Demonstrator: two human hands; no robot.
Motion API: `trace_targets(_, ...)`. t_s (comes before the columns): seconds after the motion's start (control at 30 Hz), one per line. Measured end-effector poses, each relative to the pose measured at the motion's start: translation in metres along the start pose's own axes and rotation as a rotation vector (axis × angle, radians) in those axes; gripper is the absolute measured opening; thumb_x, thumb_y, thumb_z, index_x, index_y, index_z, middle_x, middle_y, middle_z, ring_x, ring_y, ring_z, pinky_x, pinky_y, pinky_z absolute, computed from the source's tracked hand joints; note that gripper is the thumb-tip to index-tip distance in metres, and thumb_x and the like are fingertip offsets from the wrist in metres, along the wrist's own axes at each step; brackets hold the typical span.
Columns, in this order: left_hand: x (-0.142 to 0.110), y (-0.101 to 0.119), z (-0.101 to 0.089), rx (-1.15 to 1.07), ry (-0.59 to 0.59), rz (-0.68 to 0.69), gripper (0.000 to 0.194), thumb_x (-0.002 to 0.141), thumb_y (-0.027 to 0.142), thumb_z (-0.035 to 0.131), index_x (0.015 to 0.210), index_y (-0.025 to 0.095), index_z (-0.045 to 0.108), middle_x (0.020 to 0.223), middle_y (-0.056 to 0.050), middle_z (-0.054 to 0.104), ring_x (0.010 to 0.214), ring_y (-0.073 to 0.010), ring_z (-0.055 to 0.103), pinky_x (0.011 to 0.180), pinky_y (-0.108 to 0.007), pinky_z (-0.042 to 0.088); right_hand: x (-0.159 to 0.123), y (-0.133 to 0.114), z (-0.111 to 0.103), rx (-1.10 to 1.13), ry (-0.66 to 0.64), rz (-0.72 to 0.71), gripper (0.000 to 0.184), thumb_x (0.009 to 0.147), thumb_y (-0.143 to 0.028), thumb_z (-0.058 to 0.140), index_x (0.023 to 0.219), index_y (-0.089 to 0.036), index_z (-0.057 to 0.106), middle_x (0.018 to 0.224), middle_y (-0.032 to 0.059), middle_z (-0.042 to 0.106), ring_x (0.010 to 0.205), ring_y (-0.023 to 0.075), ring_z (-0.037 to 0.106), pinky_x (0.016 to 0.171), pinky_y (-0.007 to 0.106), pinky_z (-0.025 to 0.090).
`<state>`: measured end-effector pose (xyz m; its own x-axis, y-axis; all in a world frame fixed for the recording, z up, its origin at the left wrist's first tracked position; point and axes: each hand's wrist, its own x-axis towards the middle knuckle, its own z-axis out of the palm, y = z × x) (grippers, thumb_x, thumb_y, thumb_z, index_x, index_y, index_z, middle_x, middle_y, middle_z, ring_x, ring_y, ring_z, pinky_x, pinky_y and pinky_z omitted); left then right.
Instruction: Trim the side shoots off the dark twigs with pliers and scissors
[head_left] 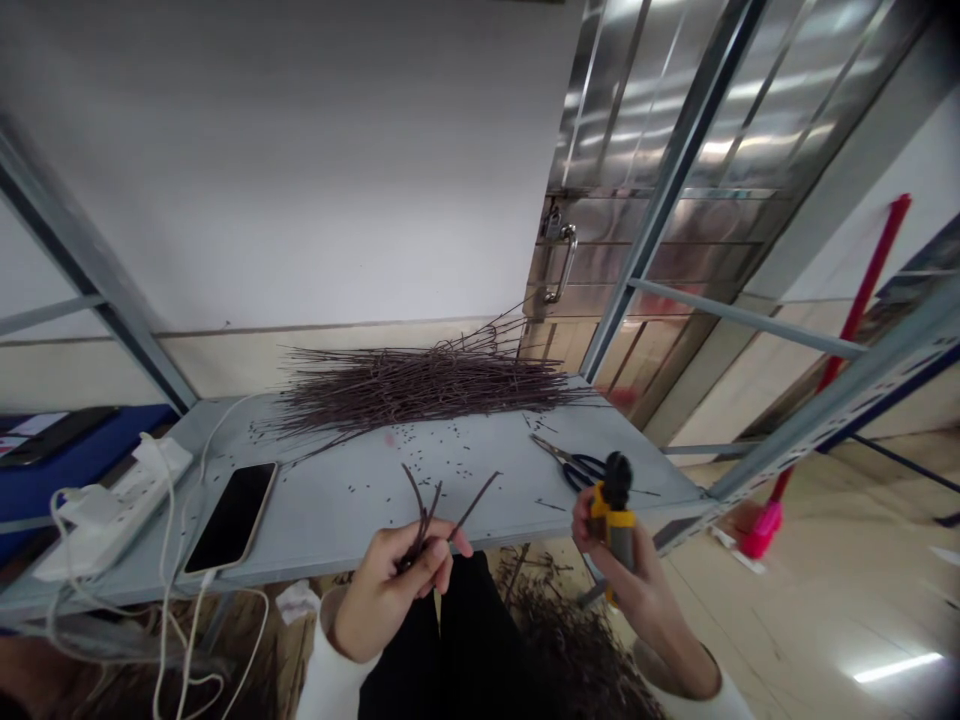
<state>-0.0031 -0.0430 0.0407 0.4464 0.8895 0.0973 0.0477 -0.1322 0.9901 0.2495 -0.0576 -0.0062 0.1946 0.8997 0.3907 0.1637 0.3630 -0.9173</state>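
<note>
Covering a yellow tool [613, 515], the right hand [626, 580] leaves its kind unclear.

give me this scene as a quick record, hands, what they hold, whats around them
left hand: the left hand holds a few thin dark twigs
right hand: the right hand grips a yellow and black hand tool
nearby: scissors lie on a grey metal shelf
on shelf: heap of thin dark twigs, small dark bits, smartphone, white power strip
below: more twigs
</note>
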Motion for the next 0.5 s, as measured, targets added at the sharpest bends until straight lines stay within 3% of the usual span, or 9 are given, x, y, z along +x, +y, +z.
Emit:
trace_targets(0.1,-0.002,0.002,0.002,-0.001,-0.007,-0.001,0.044,0.087,0.052,0.048,0.085,0.011,0.065,0.053,0.002,0.047,0.047,-0.0088,0.035,0.046,-0.024,0.026,0.001,-0.001,0.012,-0.251,-0.043,-0.114,0.03,0.075,-0.019,0.053,0.104,-0.022,0.049,0.084,0.0039,0.057,0.072,0.0174,0.058,0.063,0.028,0.048)
trace_targets(0.2,-0.003,0.003,0.003,0.008,-0.01,-0.008,0.043,0.088,0.05,0.048,0.086,0.011,0.066,0.053,0.002,0.047,0.047,-0.0086,0.035,0.047,-0.024,0.026,0.007,-0.012,0.024,-0.414,-0.131,-0.244,0.034,0.07,-0.014,0.05,0.103,-0.022,0.048,0.081,0.002,0.057,0.069,0.0167,0.057,0.062,0.026,0.047)
trace_targets(0.33,-0.004,0.003,0.002,-0.01,-0.009,-0.007,0.041,0.089,0.048,0.048,0.086,0.011,0.066,0.053,0.002,0.046,0.047,-0.0084,0.034,0.046,-0.023,0.025,0.015,-0.025,0.035,-0.493,-0.137,-0.353,0.037,0.065,-0.012,0.048,0.1,-0.021,0.044,0.078,0.0006,0.053,0.064,0.0152,0.052,0.059,0.025,0.045)
trace_targets(0.5,-0.005,0.002,0.002,-0.007,-0.011,-0.007,0.04,0.089,0.047,0.049,0.085,0.011,0.066,0.053,0.002,0.047,0.047,-0.0087,0.035,0.046,-0.023,0.026,0.019,-0.025,0.037,-0.549,-0.121,-0.381,0.037,0.065,-0.015,0.049,0.101,-0.02,0.042,0.075,-0.0003,0.048,0.062,0.0149,0.048,0.058,0.025,0.043)
